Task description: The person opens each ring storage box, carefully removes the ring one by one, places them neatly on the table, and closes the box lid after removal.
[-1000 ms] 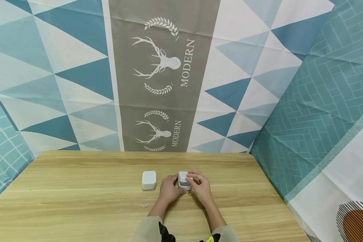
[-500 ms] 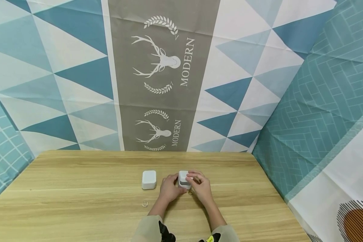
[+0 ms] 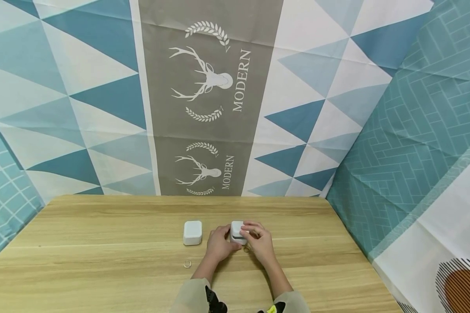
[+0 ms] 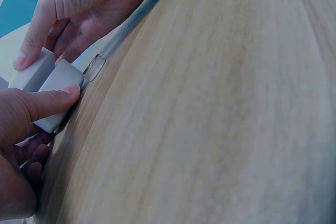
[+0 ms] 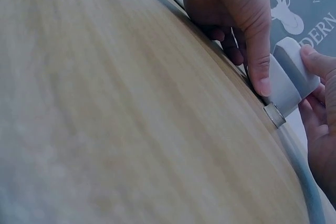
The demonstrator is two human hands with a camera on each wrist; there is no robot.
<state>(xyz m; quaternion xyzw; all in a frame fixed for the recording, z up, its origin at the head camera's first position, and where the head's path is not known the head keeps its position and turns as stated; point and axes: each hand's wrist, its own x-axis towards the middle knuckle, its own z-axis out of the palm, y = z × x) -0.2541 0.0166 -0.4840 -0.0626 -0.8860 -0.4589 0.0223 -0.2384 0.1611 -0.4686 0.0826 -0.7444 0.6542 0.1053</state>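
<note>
In the head view a small white ring box stands between both hands, its lid (image 3: 236, 228) slightly parted from its base (image 3: 237, 240), with a dark gap facing the person. My left hand (image 3: 219, 245) grips the base from the left, thumb along the front face. From the right, my right hand (image 3: 261, 245) pinches the lid; the left wrist view shows lid (image 4: 34, 73) and base (image 4: 60, 75) tilted apart. What the box contains is hidden. A gold-coloured ring (image 5: 274, 115) rests on the table right by the base, close to the left thumb tip.
A second white box (image 3: 193, 233), shut, stands to the left of the hands on the wooden table (image 3: 113, 256). Nearer the person lies a silver-coloured ring (image 3: 187, 264). Patterned cloth (image 3: 203, 130) hangs behind the table's far edge.
The lid has come down toward the base, so the gap between them is narrower. Both hands stay in about the same place; the rings and the other box have not moved.
</note>
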